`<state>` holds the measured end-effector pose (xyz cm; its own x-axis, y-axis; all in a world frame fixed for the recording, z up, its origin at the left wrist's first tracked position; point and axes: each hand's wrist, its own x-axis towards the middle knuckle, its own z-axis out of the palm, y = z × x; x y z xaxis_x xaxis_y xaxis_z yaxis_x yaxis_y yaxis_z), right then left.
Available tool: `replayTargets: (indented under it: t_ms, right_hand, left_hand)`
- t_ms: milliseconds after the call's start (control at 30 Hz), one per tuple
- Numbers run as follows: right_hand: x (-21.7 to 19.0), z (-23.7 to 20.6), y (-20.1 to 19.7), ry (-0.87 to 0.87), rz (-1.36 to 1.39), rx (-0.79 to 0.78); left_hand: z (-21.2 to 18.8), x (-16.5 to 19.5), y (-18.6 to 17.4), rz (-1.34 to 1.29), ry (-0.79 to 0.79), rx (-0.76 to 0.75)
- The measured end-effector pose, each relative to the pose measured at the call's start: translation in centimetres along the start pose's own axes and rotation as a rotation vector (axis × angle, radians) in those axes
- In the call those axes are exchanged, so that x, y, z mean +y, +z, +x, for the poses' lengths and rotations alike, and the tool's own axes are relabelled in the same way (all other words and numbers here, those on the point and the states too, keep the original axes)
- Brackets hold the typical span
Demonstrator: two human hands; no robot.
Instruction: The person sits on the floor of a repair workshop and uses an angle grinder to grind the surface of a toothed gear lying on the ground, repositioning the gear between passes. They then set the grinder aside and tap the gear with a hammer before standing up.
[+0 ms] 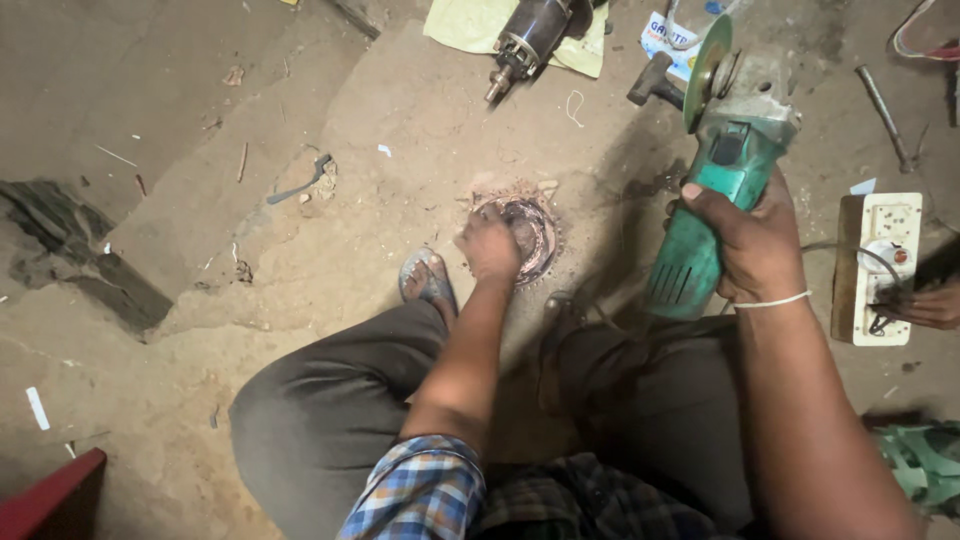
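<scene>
My right hand point(748, 243) grips the body of a green angle grinder point(722, 160), held up with its disc point(706, 72) pointing away from me. My left hand point(489, 243) rests closed on a round metal winding ring with copper coils point(535, 232) lying on the dusty concrete floor between my feet. I am squatting; my sandalled foot point(427, 279) sits just left of the ring.
A white switch-and-socket board point(880, 262) lies at right, with another person's hand point(935, 306) on it. A motor armature point(527, 40) lies on yellow cloth at top, a hammer point(654, 82) beside it. A metal rod point(884, 116) lies top right; a floor step runs left.
</scene>
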<state>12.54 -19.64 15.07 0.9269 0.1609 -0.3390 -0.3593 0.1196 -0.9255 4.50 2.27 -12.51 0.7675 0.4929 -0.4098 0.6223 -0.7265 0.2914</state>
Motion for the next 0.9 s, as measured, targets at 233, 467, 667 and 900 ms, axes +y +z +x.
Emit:
replayTargets:
  t_ms: [233, 467, 667, 900]
  right_hand:
    - [0.2, 0.0, -0.2, -0.034, -0.008, -0.03]
    - [0.3, -0.1, -0.3, -0.024, 0.036, -0.056]
    - [0.1, -0.1, -0.3, -0.025, 0.05, -0.053]
    - [-0.2, -0.2, -0.3, -0.043, 0.07, -0.122]
  left_hand:
    - [-1.5, 1.7, 4.0, -0.573, -0.187, 0.092]
    - [-2.4, 0.9, 1.3, -0.401, -0.219, 0.057]
    - [-2.7, -0.4, 2.5, -0.712, -0.101, 0.14]
    - [-1.4, 4.2, 3.8, -0.431, 0.047, 0.117]
